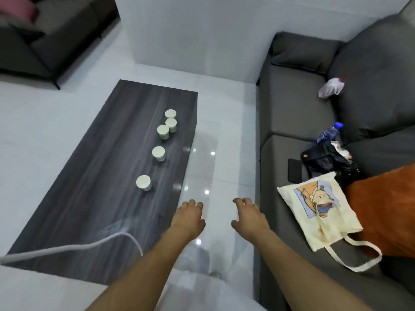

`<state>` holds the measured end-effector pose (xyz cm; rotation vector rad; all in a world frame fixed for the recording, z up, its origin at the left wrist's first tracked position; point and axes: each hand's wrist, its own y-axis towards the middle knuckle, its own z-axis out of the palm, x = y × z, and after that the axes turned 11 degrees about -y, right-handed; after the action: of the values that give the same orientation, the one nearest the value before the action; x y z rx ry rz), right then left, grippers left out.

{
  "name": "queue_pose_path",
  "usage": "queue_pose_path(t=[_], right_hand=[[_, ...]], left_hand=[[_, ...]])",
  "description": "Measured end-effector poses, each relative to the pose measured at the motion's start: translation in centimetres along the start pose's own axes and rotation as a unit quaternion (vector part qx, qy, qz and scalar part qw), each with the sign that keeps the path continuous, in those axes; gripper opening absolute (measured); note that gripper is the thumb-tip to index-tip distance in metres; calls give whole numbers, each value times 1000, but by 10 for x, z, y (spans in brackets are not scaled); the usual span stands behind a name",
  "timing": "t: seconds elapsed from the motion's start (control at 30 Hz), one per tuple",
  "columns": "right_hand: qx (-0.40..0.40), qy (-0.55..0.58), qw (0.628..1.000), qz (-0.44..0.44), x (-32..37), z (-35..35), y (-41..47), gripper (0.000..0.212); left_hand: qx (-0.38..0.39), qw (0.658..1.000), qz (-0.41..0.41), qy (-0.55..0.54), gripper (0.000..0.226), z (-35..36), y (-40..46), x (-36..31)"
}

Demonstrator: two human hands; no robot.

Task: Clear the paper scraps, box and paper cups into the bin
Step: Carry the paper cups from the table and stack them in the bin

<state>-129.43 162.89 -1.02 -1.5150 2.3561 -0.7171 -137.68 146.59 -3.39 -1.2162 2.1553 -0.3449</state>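
Five paper cups (159, 153) stand on table (89, 176); both hands empty.

I can read no text, number or brand anywhere here. The blue label on the water bottle (328, 132), far right on the sofa, carries white marks, but they are too blurred for me to make out. The cream tote bag (320, 212), near right, shows only a cartoon picture and no lettering I can see. The paper cups (143, 182) on the table look plain.
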Motion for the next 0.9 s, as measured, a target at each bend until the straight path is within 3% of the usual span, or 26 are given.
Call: queue_pose_path(t=[0.47, 0.67, 0.9], right_hand=[[15, -83, 981, -175, 114, -90, 197, 62], [34, -122, 963, -238, 160, -115, 251, 57], [71, -194, 927, -313, 201, -139, 326, 56]], left_hand=[[-63, 978, -166, -106, 39, -104, 119, 90], [-76, 962, -223, -139, 46, -142, 143, 127], [-87, 921, -317, -207, 47, -153, 179, 147]])
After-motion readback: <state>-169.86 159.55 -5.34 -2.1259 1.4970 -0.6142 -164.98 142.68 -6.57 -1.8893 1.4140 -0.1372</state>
